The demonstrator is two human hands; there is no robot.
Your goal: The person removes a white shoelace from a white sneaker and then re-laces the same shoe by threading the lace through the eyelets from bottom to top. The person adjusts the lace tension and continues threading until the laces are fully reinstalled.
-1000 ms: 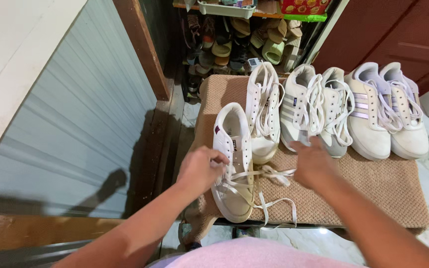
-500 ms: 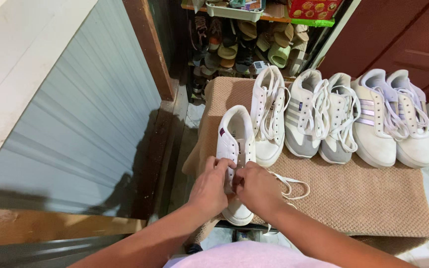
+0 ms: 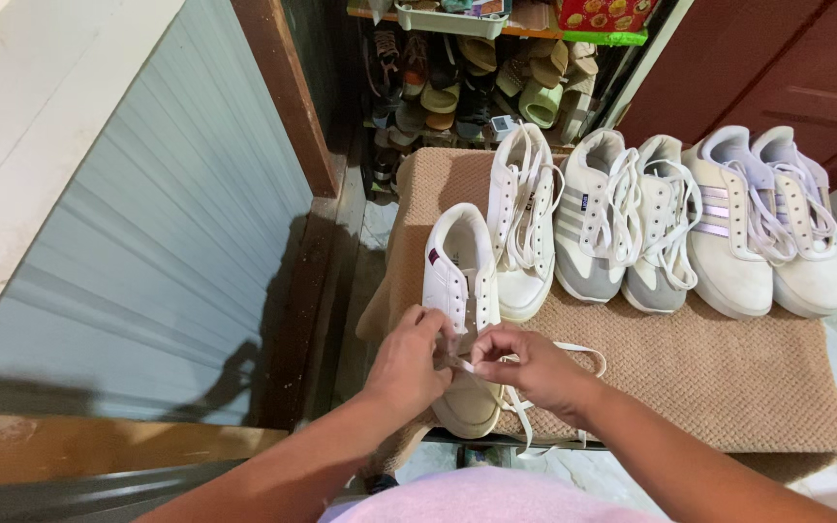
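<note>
A: Where is the near sneaker (image 3: pixel 461 291)?

B: It is white and stands at the front left of the desk (image 3: pixel 728 378), on the tan woven mat (image 3: pixel 719 363); its toe points toward the person; both hands cover its forepart, so the eyelets there are hidden.

A: And the hands?

B: The left hand (image 3: pixel 407 360) is curled over the shoe's near side, fingers closed; whether it grips the lace or only the shoe I cannot tell; the right hand (image 3: pixel 525 363) pinches a flat white lace (image 3: pixel 544 351) between thumb and forefinger, just beside the left.

A: Where does the lace run?

B: One loop lies on the mat to the right; another strand hangs over the desk's front edge, its end hard to make out.

A: What else is there?

B: Five more white sneakers (image 3: pixel 632 223) stand in a row behind, laces loose; beyond them a shoe rack (image 3: pixel 481 77) sits in shadow, its sandals dim and its top cut off by the frame; a pink garment (image 3: pixel 496 499) fills the bottom edge, cut off too.
</note>
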